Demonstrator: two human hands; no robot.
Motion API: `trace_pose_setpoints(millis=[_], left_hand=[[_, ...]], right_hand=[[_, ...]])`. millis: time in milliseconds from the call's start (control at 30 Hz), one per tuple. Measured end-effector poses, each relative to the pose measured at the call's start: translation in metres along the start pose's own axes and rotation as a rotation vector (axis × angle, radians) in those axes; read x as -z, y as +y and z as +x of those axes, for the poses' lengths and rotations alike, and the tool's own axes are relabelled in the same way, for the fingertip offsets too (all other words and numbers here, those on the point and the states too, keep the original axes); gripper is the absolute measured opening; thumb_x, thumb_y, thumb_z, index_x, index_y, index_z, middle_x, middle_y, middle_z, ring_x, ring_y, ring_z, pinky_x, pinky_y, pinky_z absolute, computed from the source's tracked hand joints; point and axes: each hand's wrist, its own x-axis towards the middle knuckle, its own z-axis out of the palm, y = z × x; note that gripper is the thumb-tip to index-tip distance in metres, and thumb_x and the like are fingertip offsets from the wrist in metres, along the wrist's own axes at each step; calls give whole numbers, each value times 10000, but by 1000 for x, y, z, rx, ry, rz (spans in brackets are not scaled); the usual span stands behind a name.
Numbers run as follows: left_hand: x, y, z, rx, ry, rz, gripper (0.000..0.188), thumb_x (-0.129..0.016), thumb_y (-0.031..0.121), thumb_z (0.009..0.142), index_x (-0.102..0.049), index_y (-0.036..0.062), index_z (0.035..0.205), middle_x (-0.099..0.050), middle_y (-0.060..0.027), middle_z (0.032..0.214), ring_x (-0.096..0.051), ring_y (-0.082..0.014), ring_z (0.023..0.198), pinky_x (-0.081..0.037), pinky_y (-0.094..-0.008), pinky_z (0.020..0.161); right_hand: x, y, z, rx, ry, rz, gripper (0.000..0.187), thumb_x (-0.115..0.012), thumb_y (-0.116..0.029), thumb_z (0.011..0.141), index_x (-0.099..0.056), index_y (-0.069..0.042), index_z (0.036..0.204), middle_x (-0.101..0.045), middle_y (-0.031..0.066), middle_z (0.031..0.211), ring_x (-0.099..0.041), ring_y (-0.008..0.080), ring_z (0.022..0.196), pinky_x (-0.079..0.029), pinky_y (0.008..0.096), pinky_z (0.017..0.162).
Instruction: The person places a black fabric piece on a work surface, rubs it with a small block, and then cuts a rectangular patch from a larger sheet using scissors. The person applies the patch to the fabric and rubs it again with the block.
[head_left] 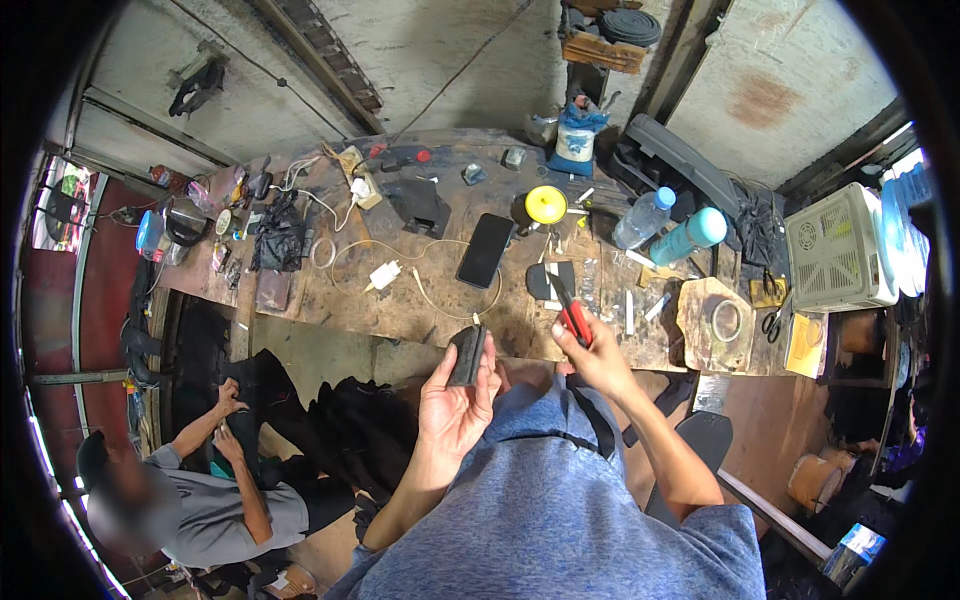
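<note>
My left hand (455,400) is raised just off the table's front edge, its fingers closed round a small flat black piece (466,358) held upright. A small pale tip (476,319) shows at the top of that piece. To the right, my right hand (598,357) grips a red-handled knife (576,322) with a narrow dark blade that points away from me. Beneath the blade, on the table, lies a dark flat piece with rounded corners (540,281). The two hands are apart.
On the wooden table (380,315) lie a black phone (486,250), a white charger (382,275) with cable, a yellow-lidded container (545,205), bottles (688,237), scissors (773,320) and a tape roll (727,320). A co-worker (230,500) sits at left, handling dark cloth.
</note>
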Motion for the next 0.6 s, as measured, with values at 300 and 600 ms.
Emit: trace_pose_setpoints(millis=[300, 600], left_hand=[[2, -11, 3, -409, 163, 610, 281, -688, 250, 1059, -689, 61, 1267, -749, -95, 1246, -726, -214, 1108, -650, -387, 971], [1, -23, 2, -349, 164, 802, 278, -644, 281, 1089, -665, 91, 1292, -751, -79, 1225, -735, -208, 1091, -644, -394, 915]], right_hand=[[-16, -30, -30, 169, 103, -348, 259, -627, -298, 1091, -681, -46, 1118, -649, 92, 709, -639, 224, 608, -495, 374, 603], [-10, -38, -17, 300, 211, -776, 363, -712, -472, 987, -684, -125, 885, -715, 124, 762, -711, 327, 654, -532, 437, 544]])
